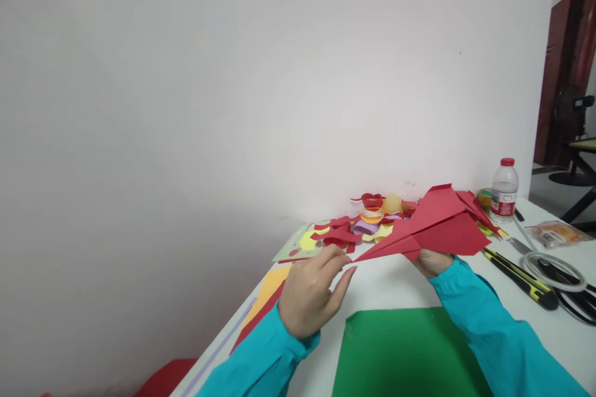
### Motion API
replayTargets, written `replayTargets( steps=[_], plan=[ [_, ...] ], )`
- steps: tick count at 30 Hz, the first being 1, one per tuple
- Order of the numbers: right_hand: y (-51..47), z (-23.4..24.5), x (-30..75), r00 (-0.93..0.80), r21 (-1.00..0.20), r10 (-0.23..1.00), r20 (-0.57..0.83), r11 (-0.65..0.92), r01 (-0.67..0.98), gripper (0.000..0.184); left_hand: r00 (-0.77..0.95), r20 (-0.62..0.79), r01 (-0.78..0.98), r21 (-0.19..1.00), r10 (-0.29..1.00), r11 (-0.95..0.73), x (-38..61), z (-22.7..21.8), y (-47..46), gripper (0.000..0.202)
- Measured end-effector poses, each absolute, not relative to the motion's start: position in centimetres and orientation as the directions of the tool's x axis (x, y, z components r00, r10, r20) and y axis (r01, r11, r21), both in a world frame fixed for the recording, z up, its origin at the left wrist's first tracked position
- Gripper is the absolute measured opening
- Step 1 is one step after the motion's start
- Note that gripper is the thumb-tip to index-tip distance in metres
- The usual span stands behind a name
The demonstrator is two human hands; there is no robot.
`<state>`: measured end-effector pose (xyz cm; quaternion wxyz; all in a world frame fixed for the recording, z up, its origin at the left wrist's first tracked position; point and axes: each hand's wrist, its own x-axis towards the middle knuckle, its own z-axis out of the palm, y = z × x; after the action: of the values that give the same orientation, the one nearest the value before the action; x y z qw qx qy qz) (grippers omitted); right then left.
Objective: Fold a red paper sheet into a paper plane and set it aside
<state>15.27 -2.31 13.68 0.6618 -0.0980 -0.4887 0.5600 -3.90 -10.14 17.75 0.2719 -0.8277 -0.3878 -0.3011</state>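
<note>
A red paper airplane point(419, 229) is held up over the table, its pointed nose toward the left and its wings spread to the right. My right hand point(434, 262) grips the fold under its body, with the fingers partly hidden by the paper. At the nose, my left hand point(313, 288) has its index fingertip touching or very near the point. A small gap shows between that hand's thumb and index finger, so it is open. Below the plane lies a green cutting mat point(405, 353).
Red, yellow and purple paper pieces point(342, 232) pile against the wall. A water bottle point(505, 191) stands at the back right. On the right lie a yellow-black utility knife point(521, 279), black-handled scissors point(575, 304), a pale ring point(554, 271) and a wrapped packet point(559, 234).
</note>
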Motion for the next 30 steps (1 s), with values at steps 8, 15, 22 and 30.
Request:
replayTargets(
  steps=[8,15,22,30],
  plan=[
    [-1.6,12.7,15.2,-0.097,-0.684,0.852,0.514,0.339,-0.646,0.070,0.521,0.686,0.819,-0.236,0.508,-0.522,-3.6,17.4,-10.0,0.016],
    [-0.6,10.9,15.2,-0.264,-0.748,0.857,0.443,0.191,-0.635,0.059,0.537,0.638,0.828,-0.272,0.553,-0.490,-3.1,16.6,-9.9,0.020],
    [0.0,10.4,15.4,-0.259,-0.778,0.862,0.435,0.215,-0.591,0.053,0.566,0.596,0.819,-0.332,0.569,-0.468,-3.2,16.0,-9.7,0.025],
    [0.1,10.1,15.2,-0.258,-0.775,0.855,0.449,0.229,-0.589,0.040,0.573,0.589,0.816,-0.341,0.570,-0.468,-2.8,16.2,-9.9,0.025]
  ],
)
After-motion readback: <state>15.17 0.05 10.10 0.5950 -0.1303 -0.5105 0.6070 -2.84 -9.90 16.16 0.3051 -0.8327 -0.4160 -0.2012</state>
